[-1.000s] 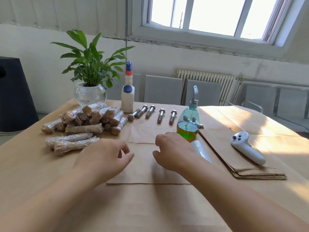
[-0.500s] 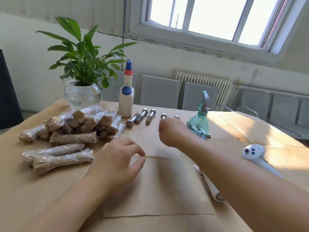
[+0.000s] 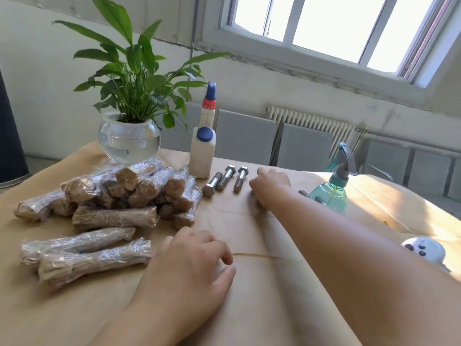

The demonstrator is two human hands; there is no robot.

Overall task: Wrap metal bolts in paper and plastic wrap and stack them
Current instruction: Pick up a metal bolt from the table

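- The right hand reaches to the far edge of the bench, fingers curled down at the row of bare bolts; whether it has one pinched, I cannot tell.
- The left hand rests loosely open on the brown paper sheet near the bench's front edge, holding it flat.
- To do this well, I'd lift one bolt cleanly, not nudging its neighbours or the spray bottle beside the forearm, and lay it square to the sheet's edge.
- Wrapped bolts sit stacked towards the left edge, near a potted plant.
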